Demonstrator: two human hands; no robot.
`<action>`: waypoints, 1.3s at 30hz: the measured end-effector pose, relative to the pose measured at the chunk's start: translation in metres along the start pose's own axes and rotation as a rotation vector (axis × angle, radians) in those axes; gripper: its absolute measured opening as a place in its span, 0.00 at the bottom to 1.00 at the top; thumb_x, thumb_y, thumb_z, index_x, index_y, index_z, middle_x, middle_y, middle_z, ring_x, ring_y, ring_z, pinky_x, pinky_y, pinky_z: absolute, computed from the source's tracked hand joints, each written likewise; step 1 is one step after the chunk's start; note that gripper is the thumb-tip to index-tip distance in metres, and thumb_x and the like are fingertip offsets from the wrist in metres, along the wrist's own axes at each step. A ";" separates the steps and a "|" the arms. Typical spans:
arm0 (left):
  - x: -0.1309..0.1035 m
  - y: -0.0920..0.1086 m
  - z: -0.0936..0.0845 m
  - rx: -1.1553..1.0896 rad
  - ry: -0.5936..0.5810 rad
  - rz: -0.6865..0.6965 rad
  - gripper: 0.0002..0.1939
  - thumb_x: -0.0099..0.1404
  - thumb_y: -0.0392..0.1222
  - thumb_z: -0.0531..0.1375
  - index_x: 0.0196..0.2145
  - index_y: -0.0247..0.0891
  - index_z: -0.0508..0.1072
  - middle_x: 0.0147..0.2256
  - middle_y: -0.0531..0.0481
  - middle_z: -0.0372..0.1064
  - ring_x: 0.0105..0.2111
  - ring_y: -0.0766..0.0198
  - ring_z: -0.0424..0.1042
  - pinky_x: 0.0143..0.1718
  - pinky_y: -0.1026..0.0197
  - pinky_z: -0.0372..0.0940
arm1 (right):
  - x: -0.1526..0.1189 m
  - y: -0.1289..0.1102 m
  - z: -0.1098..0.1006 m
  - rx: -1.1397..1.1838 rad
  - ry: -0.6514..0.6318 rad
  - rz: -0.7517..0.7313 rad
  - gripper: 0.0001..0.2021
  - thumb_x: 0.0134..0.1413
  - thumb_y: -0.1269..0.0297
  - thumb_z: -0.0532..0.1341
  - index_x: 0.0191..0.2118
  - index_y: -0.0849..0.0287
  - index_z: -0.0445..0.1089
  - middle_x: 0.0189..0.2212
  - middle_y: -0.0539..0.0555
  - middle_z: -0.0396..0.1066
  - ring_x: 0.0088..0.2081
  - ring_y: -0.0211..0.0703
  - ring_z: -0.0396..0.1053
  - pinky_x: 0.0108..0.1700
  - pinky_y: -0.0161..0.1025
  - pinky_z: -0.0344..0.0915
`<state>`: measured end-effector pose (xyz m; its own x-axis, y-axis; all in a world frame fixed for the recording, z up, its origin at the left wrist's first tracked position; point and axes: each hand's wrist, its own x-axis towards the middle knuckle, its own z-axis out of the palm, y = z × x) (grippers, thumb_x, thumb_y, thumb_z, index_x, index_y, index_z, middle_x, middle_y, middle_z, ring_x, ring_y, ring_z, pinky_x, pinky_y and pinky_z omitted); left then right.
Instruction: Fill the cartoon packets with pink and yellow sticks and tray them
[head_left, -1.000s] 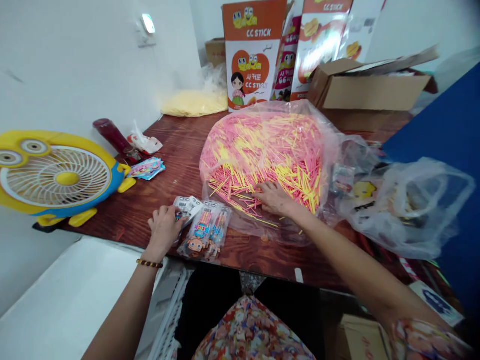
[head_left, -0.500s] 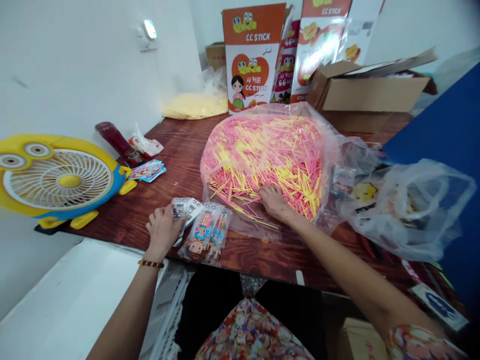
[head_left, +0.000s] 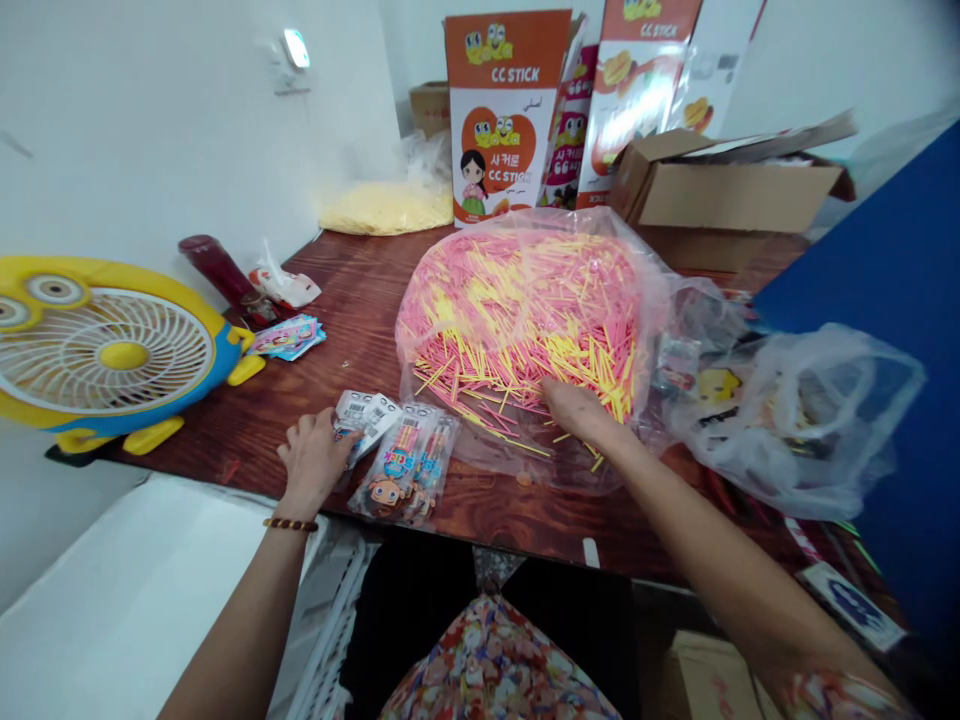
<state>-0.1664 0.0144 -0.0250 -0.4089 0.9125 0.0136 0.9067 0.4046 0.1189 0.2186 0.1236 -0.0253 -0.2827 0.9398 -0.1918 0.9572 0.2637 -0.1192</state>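
My left hand [head_left: 310,460] rests at the edge of some small white-backed packets [head_left: 373,412], its fingers apart and its thumb side touching them. Right beside these lie clear packets [head_left: 405,465] with a cartoon face and the word "Stick" printed on them. My right hand [head_left: 576,408] reaches into a large clear plastic bag [head_left: 525,462] lying open towards me. Its fingers are sunk among a heap of thin pink and yellow sticks [head_left: 525,310], so what they grip is hidden. A few loose sticks lie on the plastic near the wrist.
A yellow cartoon fan [head_left: 124,355] stands at the left, near a dark red bottle [head_left: 217,270], a tissue pack [head_left: 285,285] and colourful cards [head_left: 289,337]. Printed cartons [head_left: 495,120] and an open cardboard box [head_left: 739,195] line the back. A translucent carrier bag [head_left: 825,420] lies right.
My right hand has pushed deeper into the sticks and moved slightly right, so its fingers no longer show. A few sticks have shifted beside it. My left hand stays by the packets.
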 end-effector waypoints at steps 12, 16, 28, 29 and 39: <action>0.011 -0.007 0.005 -0.110 0.040 -0.008 0.29 0.67 0.53 0.55 0.60 0.33 0.65 0.53 0.31 0.65 0.56 0.38 0.64 0.53 0.35 0.60 | -0.005 -0.014 0.015 -0.281 0.000 -0.166 0.16 0.67 0.74 0.44 0.53 0.63 0.63 0.46 0.65 0.74 0.46 0.53 0.74 0.40 0.42 0.65; 0.016 -0.008 0.005 -0.160 0.066 -0.026 0.25 0.66 0.51 0.56 0.55 0.33 0.67 0.52 0.32 0.68 0.55 0.39 0.67 0.53 0.36 0.61 | 0.002 -0.016 0.018 -0.276 0.037 -0.180 0.16 0.67 0.74 0.44 0.52 0.63 0.65 0.45 0.64 0.73 0.45 0.52 0.73 0.41 0.41 0.64; 0.027 -0.022 0.003 -0.156 0.088 -0.041 0.19 0.67 0.48 0.56 0.51 0.36 0.68 0.44 0.36 0.77 0.48 0.42 0.75 0.49 0.48 0.65 | 0.007 0.000 0.020 -0.127 0.259 -0.185 0.12 0.62 0.68 0.53 0.47 0.62 0.70 0.45 0.64 0.68 0.46 0.54 0.65 0.46 0.44 0.60; 0.026 -0.023 0.003 -0.148 0.096 -0.042 0.19 0.67 0.48 0.56 0.51 0.36 0.68 0.43 0.36 0.77 0.47 0.42 0.76 0.48 0.48 0.65 | 0.007 0.000 0.021 -0.099 0.293 -0.180 0.12 0.61 0.69 0.53 0.47 0.62 0.70 0.47 0.64 0.68 0.48 0.55 0.64 0.48 0.46 0.59; 0.023 -0.027 0.001 -0.326 0.200 0.029 0.09 0.63 0.48 0.55 0.34 0.41 0.69 0.35 0.43 0.76 0.38 0.51 0.76 0.41 0.54 0.66 | 0.023 -0.003 0.036 0.830 0.492 -0.033 0.12 0.61 0.52 0.53 0.31 0.53 0.58 0.24 0.48 0.64 0.29 0.44 0.62 0.35 0.40 0.59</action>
<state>-0.1999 0.0243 -0.0285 -0.4246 0.8803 0.2118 0.8511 0.3083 0.4249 0.2067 0.1368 -0.0648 -0.0709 0.9703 0.2314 0.5474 0.2317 -0.8041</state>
